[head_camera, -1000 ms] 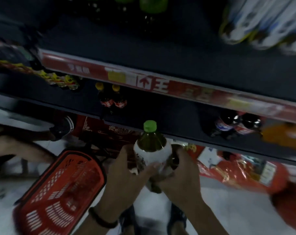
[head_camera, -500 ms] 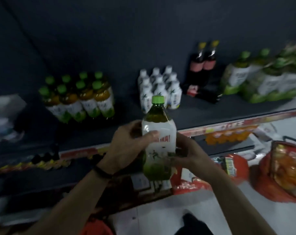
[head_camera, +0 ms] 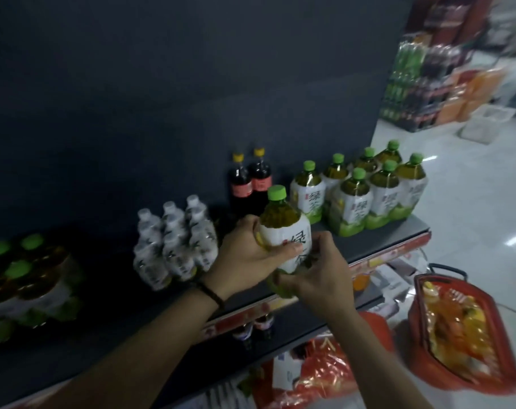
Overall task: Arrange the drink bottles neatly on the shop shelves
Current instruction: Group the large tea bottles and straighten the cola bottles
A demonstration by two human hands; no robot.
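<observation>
I hold a large green tea bottle (head_camera: 283, 225) with a green cap and white label upright over the front part of the dark shelf (head_camera: 378, 240). My left hand (head_camera: 251, 252) wraps its left side at the label. My right hand (head_camera: 318, 270) grips its lower right side near the base. To the right on the shelf stands a group of several matching green tea bottles (head_camera: 366, 193). Behind the held bottle stand two dark cola bottles (head_camera: 249, 180) with yellow caps.
Several small white bottles (head_camera: 174, 237) stand left of my hands, and a pack of green-capped bottles (head_camera: 23, 278) sits at the far left. A red basket (head_camera: 457, 329) with orange drinks rests on the floor at the right. More bottles sit on the lower shelf (head_camera: 251, 329).
Both hands have carried the green tea bottle up from near the floor to shelf height. My view has swung up and to the right, so the bottle groups now sit further left.
</observation>
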